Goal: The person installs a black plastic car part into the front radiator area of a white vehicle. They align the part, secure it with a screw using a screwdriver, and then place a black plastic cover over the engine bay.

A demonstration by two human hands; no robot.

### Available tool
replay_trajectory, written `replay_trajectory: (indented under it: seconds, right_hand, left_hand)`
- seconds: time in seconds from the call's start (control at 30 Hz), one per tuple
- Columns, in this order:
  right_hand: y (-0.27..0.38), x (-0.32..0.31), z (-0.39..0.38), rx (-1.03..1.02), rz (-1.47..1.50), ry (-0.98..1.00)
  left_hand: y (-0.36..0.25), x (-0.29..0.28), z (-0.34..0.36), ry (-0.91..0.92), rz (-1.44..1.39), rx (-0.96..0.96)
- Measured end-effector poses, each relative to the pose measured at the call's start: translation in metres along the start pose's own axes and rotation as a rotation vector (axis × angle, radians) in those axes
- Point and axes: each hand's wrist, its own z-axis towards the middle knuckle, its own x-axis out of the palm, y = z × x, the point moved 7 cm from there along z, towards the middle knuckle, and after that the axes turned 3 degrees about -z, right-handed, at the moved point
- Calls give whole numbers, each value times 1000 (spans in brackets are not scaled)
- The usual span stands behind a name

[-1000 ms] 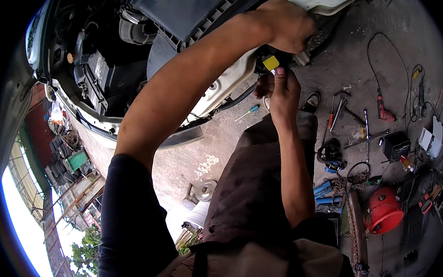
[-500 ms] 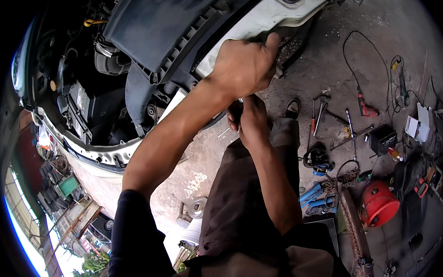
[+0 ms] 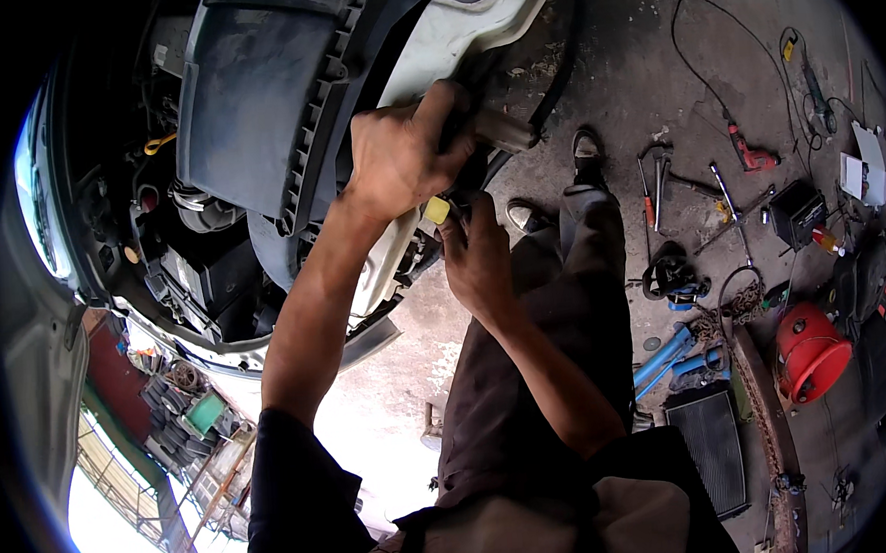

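At the front edge of the open engine bay, my left hand (image 3: 402, 158) is curled with its thumb raised. Its fingers close round something dark that I cannot make out. A short grey-brown tubular piece (image 3: 504, 131) sticks out just beyond those fingertips. Below and slightly right, my right hand (image 3: 477, 260) is closed with its fingertips close to the left hand. Between the two hands shows a small square yellow end (image 3: 437, 211) of a piece in my right fingers; the rest of it is hidden. The pale front panel (image 3: 432, 62) of the vehicle runs beside both hands.
A black ribbed plastic cover (image 3: 253, 96) lies over the engine bay. On the concrete floor at right are a red drill (image 3: 752, 150), a hammer (image 3: 661, 190), a black battery (image 3: 798, 213), a red bucket (image 3: 813, 352), a radiator (image 3: 708, 453) and several cables. My shoes (image 3: 587, 154) stand near the vehicle.
The view has shifted, and both hands appear further left, close against the front panel. The left hand has turned, its thumb and forefinger now apart. The yellow end has come into sight.
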Motion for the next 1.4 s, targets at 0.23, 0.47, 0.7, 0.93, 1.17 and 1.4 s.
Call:
replay_trajectory:
  seconds: [0.23, 0.47, 0.7, 0.93, 1.17, 1.4]
  right_hand:
    - [-6, -8, 33, 194, -11, 64]
    - [-3, 2, 15, 36, -223, 55]
    - [-14, 5, 11, -95, -212, 154]
    - [-11, 2, 15, 206, 173, 342]
    - [-11, 6, 20, 507, 406, 459]
    - [-2, -5, 20, 152, -97, 259]
  left_hand:
    - [2, 1, 8, 43, 62, 19]
    - [0, -7, 16, 117, -12, 31]
    - [1, 4, 18, 268, 46, -24]
    - [3, 2, 17, 217, -24, 5]
    - [6, 4, 16, 242, -48, 31]
    - [9, 6, 15, 169, -93, 66]
